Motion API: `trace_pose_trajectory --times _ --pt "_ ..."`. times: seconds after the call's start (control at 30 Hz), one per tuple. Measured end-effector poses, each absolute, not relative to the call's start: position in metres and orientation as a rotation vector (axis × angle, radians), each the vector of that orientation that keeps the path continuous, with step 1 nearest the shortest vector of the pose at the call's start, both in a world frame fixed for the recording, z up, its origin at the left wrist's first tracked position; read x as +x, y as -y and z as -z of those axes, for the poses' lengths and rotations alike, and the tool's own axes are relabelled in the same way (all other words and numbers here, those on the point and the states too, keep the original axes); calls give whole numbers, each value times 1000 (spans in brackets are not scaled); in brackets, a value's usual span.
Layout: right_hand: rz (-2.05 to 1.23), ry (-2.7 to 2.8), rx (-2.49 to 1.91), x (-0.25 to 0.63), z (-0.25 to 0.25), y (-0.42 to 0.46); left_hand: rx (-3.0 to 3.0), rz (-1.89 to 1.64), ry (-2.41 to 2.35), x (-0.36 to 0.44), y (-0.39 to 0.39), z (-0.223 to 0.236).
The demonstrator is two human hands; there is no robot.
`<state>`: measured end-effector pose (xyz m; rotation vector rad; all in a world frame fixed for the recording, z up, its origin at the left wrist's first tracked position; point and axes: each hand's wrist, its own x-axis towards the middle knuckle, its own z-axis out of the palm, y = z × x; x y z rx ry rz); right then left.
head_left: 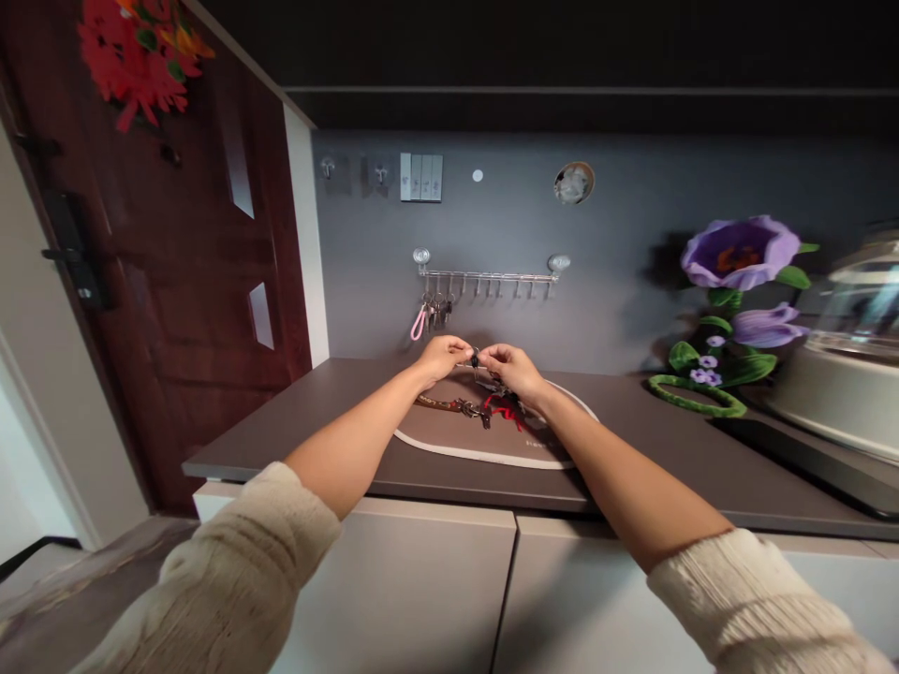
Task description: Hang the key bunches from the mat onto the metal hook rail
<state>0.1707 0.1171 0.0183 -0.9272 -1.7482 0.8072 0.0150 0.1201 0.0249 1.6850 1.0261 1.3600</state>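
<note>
Fingers pinched, my left hand (444,358) and my right hand (514,369) meet above an oval mat (449,446). Between their fingertips is a small bunch of keys on a ring (476,361), with a dark piece at its top; the finer parts are too small to make out. Below them on the mat lie a brown strap with lettering (436,403), joined to metal clasps, and a red cord (507,412). More dark and metal pieces are partly hidden behind my right hand.
A hook rail (492,276) on the grey wall carries several keys and a pink loop (419,324) at its left end. Purple fabric flowers (741,253) and a clear-domed appliance (843,374) stand right on the counter (281,421). A dark red door (189,281) is left.
</note>
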Motion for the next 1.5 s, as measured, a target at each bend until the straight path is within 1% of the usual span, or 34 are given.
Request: trace_pose_trajectory --times 0.27,0.6,0.8,1.07,1.3,1.5 --pt "-842 1748 -924 170 -19 -115 1760 -1355 -1000 16 -117 -26" --pt "-650 1816 -899 167 -20 -123 1855 -1357 -1053 12 -116 -31" --pt "-531 1794 -888 163 -27 -132 1946 -1370 -1235 2 -120 -34" --pt "-706 1548 -864 146 -59 -157 2047 -1230 -1588 -16 -133 -32" --pt "-867 1367 -867 125 -92 -170 2158 -1018 -1698 -20 -131 -29" --pt "-919 1247 -901 110 -104 -183 2165 -817 -1765 -22 -127 -26"
